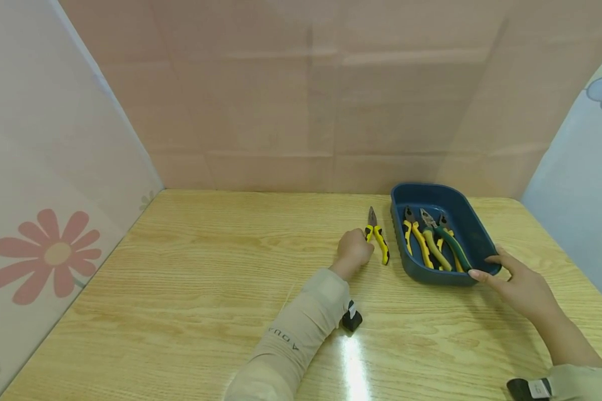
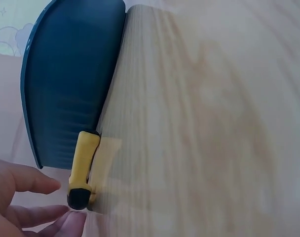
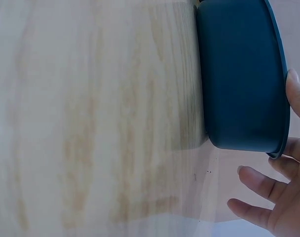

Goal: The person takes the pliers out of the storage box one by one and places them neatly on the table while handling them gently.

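Observation:
A pair of long-nose pliers (image 1: 383,246) with yellow and black handles lies on the table, its handles spread apart. My left hand (image 1: 355,249) is at its left handle. In the left wrist view, the thumb and fingertips (image 2: 49,184) stand apart, right beside a yellow handle (image 2: 84,155) with a black end; whether they touch it is unclear. My right hand (image 1: 524,287) grips the near right corner of a dark blue plastic bin (image 1: 443,277), thumb and index finger at the rim. Its other fingers (image 3: 261,185) spread away from the wall.
Inside the bin lie several pliers, among them a green-handled pair (image 1: 454,248) and yellow-and-black ones (image 1: 421,245). The wooden table (image 1: 205,267) meets a brown papered back wall (image 1: 261,111). Light printed panels (image 1: 40,139) stand at both sides.

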A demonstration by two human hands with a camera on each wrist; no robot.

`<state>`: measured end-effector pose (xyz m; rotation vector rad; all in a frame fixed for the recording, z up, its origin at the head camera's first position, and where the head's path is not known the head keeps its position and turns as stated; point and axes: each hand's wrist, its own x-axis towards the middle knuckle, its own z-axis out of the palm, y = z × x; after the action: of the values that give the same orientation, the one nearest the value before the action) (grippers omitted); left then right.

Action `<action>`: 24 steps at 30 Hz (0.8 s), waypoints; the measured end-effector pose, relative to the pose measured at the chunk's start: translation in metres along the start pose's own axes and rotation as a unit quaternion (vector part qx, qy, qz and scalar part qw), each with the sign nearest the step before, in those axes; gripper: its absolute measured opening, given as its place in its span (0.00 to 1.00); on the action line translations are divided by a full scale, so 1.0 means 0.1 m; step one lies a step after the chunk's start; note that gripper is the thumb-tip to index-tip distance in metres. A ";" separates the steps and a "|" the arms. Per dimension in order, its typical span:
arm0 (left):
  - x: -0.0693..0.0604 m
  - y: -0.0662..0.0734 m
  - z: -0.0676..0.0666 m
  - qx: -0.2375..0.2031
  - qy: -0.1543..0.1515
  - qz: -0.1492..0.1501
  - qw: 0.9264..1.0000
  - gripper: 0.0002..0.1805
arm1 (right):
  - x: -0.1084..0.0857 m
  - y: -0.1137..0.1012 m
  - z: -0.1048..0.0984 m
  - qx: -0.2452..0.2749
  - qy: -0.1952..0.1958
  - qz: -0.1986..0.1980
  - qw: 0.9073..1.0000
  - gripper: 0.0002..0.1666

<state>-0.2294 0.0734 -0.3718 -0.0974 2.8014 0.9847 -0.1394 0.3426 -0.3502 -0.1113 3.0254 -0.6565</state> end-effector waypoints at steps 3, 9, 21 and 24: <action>-0.01 0.00 -0.01 -0.010 0.018 0.011 1.000 0.14 | 0.00 0.00 0.01 0.001 0.000 0.001 1.000 0.41; -0.06 0.02 -0.03 -0.038 0.041 0.034 0.998 0.16 | -0.01 0.00 0.03 0.004 0.009 -0.003 1.000 0.40; -0.15 0.14 -0.08 -0.127 0.025 0.076 0.989 0.19 | 0.00 0.00 0.01 0.007 0.001 -0.002 1.000 0.41; -0.15 0.16 -0.09 -0.128 0.024 0.094 0.987 0.19 | 0.00 0.00 0.00 0.007 0.002 -0.002 1.000 0.40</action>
<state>-0.2177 0.0804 -0.3523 0.1148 2.7493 1.4016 -0.1394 0.3425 -0.3506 -0.1169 3.0236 -0.6801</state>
